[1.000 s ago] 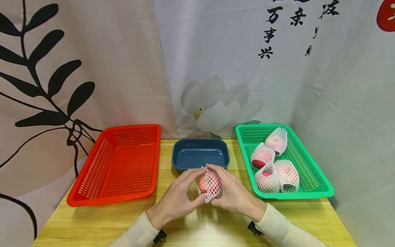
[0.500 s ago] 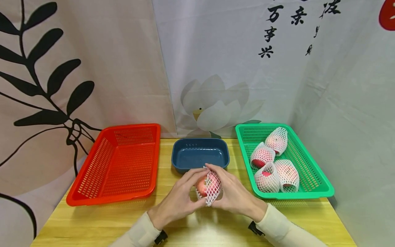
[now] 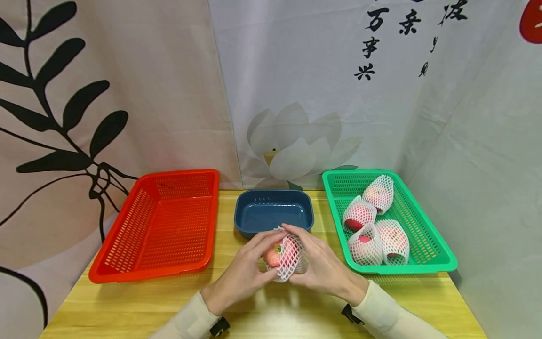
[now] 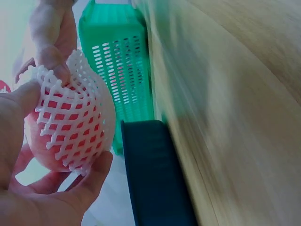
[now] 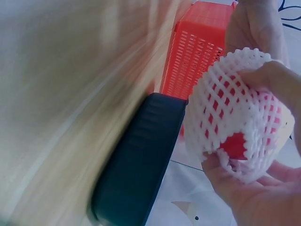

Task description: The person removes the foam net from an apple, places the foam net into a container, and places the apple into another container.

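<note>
Between both hands, in front of the blue basin, a red apple (image 3: 271, 257) is held above the table, partly inside a white foam net sleeve (image 3: 290, 256). Bare skin and the stem face left out of the net's open end. My left hand (image 3: 242, 269) pinches the net's edge around the apple with thumb and fingers, as the left wrist view shows at the foam net (image 4: 70, 125). On the other side, my right hand (image 3: 325, 269) grips the covered part. In the right wrist view, red peel shows through a gap in the sleeve (image 5: 221, 101).
A red plastic basket (image 3: 182, 235) stands at the left with nothing in it. The blue basin (image 3: 273, 226) sits at the back middle. At the right, a green basket (image 3: 427, 266) holds several netted apples (image 3: 393, 239). A printed cloth hangs behind the wooden table (image 3: 271, 320).
The apple has shifted slightly left out of the net, so more bare skin and its stem show. Both hands stay in nearly the same place.
</note>
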Available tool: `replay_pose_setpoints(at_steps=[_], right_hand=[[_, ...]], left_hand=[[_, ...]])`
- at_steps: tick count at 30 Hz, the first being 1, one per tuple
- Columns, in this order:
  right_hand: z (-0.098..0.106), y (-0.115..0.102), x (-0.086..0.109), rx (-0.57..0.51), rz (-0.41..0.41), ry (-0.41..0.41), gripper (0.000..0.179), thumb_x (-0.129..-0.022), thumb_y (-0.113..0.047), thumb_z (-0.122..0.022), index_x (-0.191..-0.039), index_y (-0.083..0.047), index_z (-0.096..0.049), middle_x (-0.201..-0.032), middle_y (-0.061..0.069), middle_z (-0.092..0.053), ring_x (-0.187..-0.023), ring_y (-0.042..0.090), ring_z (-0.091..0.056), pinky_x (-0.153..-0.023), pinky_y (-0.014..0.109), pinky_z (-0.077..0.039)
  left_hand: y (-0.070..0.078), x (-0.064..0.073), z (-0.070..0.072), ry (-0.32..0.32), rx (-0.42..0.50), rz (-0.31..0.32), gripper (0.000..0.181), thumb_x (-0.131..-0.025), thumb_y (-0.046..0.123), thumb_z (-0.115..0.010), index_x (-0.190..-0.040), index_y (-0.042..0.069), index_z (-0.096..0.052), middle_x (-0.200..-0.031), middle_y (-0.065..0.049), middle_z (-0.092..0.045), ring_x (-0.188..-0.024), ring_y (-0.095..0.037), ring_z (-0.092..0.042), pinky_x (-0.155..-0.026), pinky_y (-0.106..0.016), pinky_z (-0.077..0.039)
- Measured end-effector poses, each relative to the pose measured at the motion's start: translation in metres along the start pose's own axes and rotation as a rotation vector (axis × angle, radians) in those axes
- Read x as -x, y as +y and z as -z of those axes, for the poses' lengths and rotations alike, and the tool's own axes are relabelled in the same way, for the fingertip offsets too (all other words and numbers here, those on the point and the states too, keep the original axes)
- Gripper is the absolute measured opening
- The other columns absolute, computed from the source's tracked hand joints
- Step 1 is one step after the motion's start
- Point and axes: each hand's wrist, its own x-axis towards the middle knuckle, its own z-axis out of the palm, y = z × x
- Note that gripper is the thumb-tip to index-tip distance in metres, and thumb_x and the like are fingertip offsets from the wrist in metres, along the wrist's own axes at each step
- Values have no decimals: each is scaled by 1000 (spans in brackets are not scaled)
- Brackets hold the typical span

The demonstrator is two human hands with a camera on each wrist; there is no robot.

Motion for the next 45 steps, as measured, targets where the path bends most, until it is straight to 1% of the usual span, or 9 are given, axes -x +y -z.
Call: replay_pose_setpoints(at_steps=[3,11,15,19,25,30,34,40,45], right_hand=[[1,-1,-2,13,6,-7,121,-77,-22,-111,-175,-3,-44,-170,14,-64,-147,32,-73,-120,52,-64],[6,-9,-7,-1,-64,-104,117,-86,-16,-105,-180,-9,-34,-172,16,-63,-152,34,-70,-119,53,-64],[13,-12,-7,42,-80,-143,108,-91,-13,-99,-179,-12,-37,-172,13,-63,-153,33,-68,-120,55,-64],[21,-14,-10,51,-29,-165,96,-92,-15,-98,-173,-8,-48,-171,10,-63,-156,31,-66,-124,56,-60],[28,-12,-19,18,79,-122,71,-94,-22,-101,-154,-4,-67,-149,10,-77,-134,26,-79,-110,44,-69],[37,-9,-28,-18,95,-132,51,-90,-16,-99,-134,-6,-75,-126,6,-82,-103,16,-82,-88,27,-71],[43,-9,-33,-13,100,-154,43,-92,-11,-97,-129,-7,-75,-122,5,-83,-98,14,-81,-86,23,-69],[48,-9,-36,16,81,-193,39,-100,-4,-90,-135,-6,-74,-127,6,-86,-112,19,-84,-96,35,-71],[55,-9,-39,92,51,-218,41,-103,0,-85,-142,-5,-75,-129,7,-86,-118,25,-84,-102,46,-71]], left_hand=[[0,-1,1,22,7,-5,85,-92,6,-98,-168,22,-62,-163,-5,-66,-149,-26,-69,-109,-33,-68],[3,-1,6,73,-13,46,89,-83,4,-104,-162,18,-67,-148,-4,-69,-134,-21,-73,-108,-35,-69],[4,1,8,90,-20,79,91,-81,3,-104,-163,18,-67,-146,-5,-68,-131,-20,-73,-106,-34,-69],[3,3,9,104,-28,110,92,-82,5,-106,-163,20,-66,-146,-3,-68,-131,-19,-73,-106,-34,-69],[2,3,11,104,-51,91,91,-83,11,-108,-163,21,-66,-150,-3,-70,-132,-20,-75,-106,-35,-70],[3,4,14,70,-36,61,91,-82,12,-108,-162,21,-67,-152,-2,-71,-135,-21,-74,-107,-35,-69],[4,3,17,57,-19,72,88,-84,14,-107,-162,22,-66,-153,-2,-69,-134,-19,-73,-106,-31,-69],[4,3,18,69,-6,76,82,-89,22,-106,-161,18,-67,-150,-2,-69,-124,-16,-74,-95,-23,-69],[4,3,21,104,-44,84,79,-89,31,-106,-157,19,-69,-147,1,-70,-125,-15,-74,-99,-28,-69]])
